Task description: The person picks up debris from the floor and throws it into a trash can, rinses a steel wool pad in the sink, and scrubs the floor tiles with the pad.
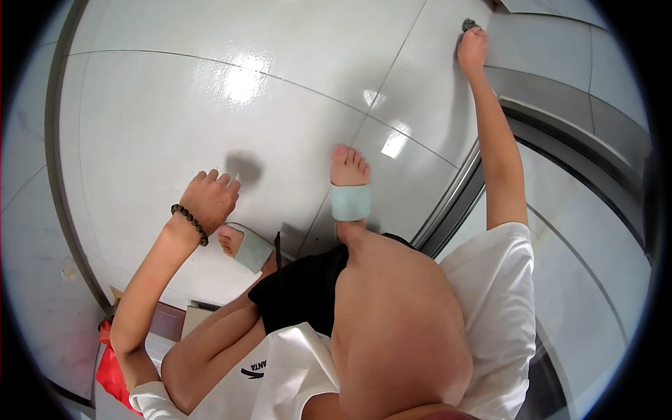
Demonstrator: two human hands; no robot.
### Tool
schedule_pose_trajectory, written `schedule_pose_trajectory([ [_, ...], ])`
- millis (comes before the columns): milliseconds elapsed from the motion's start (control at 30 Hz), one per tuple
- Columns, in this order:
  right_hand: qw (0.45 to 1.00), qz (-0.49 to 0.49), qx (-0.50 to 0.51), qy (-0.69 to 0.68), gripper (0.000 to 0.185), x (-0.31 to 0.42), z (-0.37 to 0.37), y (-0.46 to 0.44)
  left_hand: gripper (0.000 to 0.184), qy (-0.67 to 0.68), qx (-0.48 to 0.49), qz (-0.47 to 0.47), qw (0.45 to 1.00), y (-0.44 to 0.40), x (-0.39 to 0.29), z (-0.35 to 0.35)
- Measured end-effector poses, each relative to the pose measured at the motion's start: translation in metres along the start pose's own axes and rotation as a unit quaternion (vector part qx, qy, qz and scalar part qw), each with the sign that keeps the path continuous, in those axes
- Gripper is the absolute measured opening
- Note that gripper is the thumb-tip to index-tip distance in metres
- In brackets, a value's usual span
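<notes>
In the head view, the relation that counts is at the upper right of the frame, between the right hand (473,50) and a dark grey scouring wad (469,25). The wad lies just beyond the knuckles, toward the top edge, touching the fingers, which bunch together and look closed on it. It is a rounded clump with no clear long axis, against the pale floor tiles (294,119) near the foot of the grey wall (539,45).

The right hand is plainly the nearer; the left hand (210,196), left of the frame's middle, is well apart from the wad. Its fingers are curled, palm down, and a small white pointed piece (237,178) shows at its fingertips. Whether they pinch that piece is hard to tell, since the back of the hand covers most of it.
</notes>
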State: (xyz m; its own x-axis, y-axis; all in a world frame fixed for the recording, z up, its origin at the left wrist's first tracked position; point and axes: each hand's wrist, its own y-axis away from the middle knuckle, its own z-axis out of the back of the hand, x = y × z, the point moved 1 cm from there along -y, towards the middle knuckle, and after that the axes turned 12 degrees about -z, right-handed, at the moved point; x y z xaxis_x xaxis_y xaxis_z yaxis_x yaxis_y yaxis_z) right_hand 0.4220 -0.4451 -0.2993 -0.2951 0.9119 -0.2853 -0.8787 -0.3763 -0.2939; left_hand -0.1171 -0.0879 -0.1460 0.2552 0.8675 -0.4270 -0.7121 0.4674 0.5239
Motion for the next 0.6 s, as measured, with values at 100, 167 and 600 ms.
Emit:
schedule_pose_trajectory([
  [100, 0.997, -0.014, 0.021, 0.074, 0.03, 0.01, -0.003, 0.005, 0.011, 0.001, -0.022, -0.01, 1.0, -0.001, 0.001, -0.009],
  [167, 0.994, -0.049, 0.045, 0.086, 0.038, 0.017, 0.011, 0.02, 0.011, -0.001, -0.027, -0.01, 1.0, -0.001, 0.001, -0.009],
  [600, 0.984, 0.056, 0.125, 0.118, 0.016, 0.019, 0.052, 0.027, 0.008, -0.021, -0.032, -0.023, 0.999, 0.0, 0.001, -0.003],
])
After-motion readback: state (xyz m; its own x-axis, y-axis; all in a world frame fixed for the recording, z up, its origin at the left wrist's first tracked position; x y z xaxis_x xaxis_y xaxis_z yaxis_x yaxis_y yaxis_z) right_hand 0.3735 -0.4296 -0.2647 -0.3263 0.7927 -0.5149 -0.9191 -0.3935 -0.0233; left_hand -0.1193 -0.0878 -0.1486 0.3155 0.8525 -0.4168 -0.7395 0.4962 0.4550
